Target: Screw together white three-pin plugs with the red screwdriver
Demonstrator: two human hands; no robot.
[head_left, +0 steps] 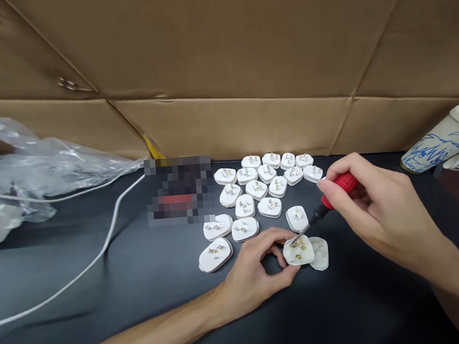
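My left hand (261, 267) grips an opened white plug (304, 256) between thumb and fingers, its brass terminals facing up. In my right hand (375, 208) is a screwdriver (326, 203) with a red and black handle, slanting down to the left. Its tip reaches the terminals at the upper left of the plug. A loose white plug cover (320, 254) lies on the table, partly under the held plug's right side. Just above it sits a white plug (296, 218) with its metal pins upward.
Several white plugs (270, 207) stand in loose rows behind my hands. A white cable (112, 223) crosses the black table (124, 302) at left, near a clear plastic bag (62, 164). A patterned cup (442, 142) leans at far right. Brown cardboard (229, 121) walls the back.
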